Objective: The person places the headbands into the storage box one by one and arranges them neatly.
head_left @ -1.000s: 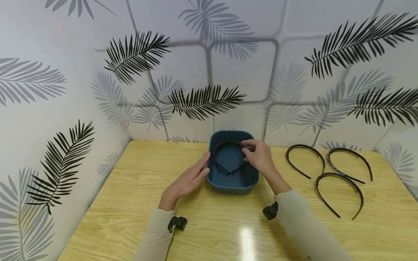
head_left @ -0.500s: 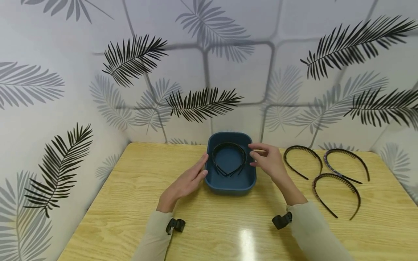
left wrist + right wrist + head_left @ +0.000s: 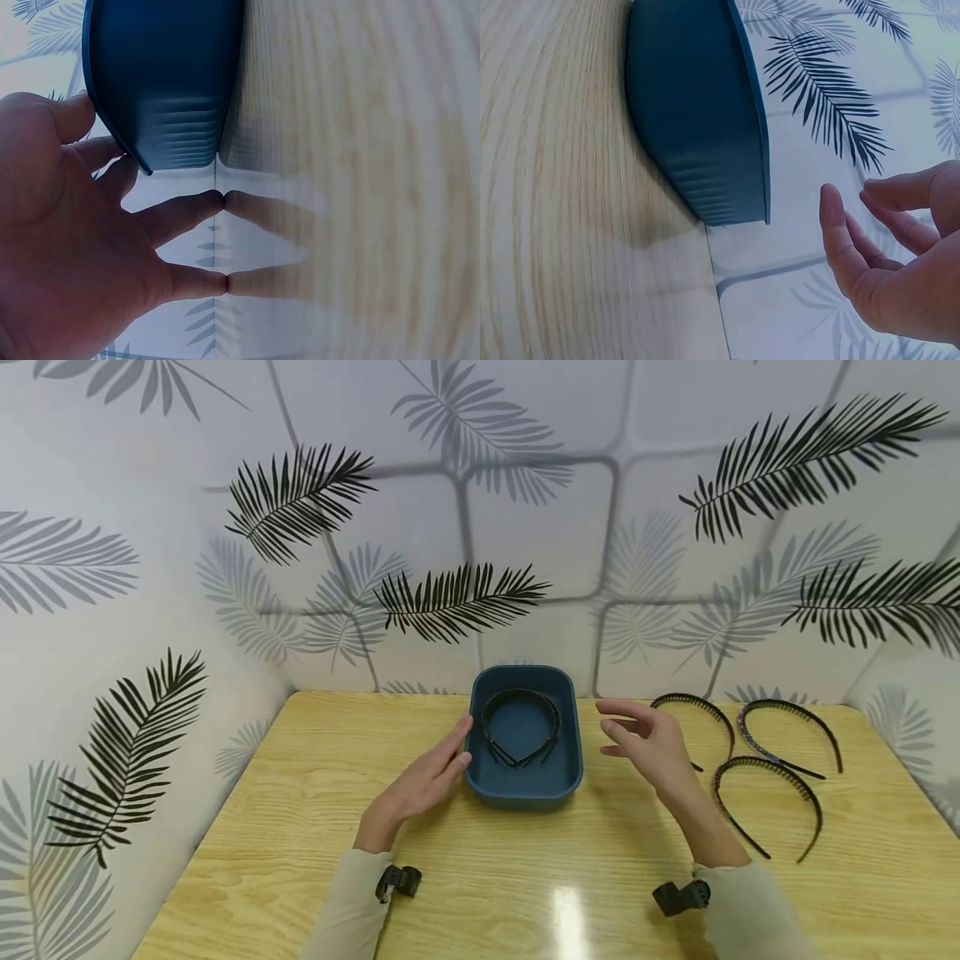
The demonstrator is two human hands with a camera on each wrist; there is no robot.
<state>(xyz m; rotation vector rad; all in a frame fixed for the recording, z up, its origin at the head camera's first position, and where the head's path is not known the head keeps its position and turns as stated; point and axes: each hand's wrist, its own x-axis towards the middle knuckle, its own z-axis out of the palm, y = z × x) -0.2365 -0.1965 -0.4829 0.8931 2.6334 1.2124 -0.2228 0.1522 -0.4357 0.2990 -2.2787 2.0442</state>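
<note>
A dark blue plastic bin stands near the table's back edge, with black headbands lying inside; they overlap, so their number is hard to tell. My left hand touches the bin's left side with straight, spread fingers; in the left wrist view its thumb lies at the rim and two fingertips touch the tabletop. Off the bin's right side, my right hand hovers with loosely bent fingers and nothing in them. Three toothed headbands lie to the right: a black one partly behind that hand, a patterned one, and a dark one in front.
The wood-grain table reaches back to a wall covered with a leaf print. Another leaf-printed wall stands along the left. A bright light reflection lies on the table in front of the bin.
My right hand has let go of a headband inside the bin and moved out to the right, past the rim. My left hand has stayed at the bin's left side.
</note>
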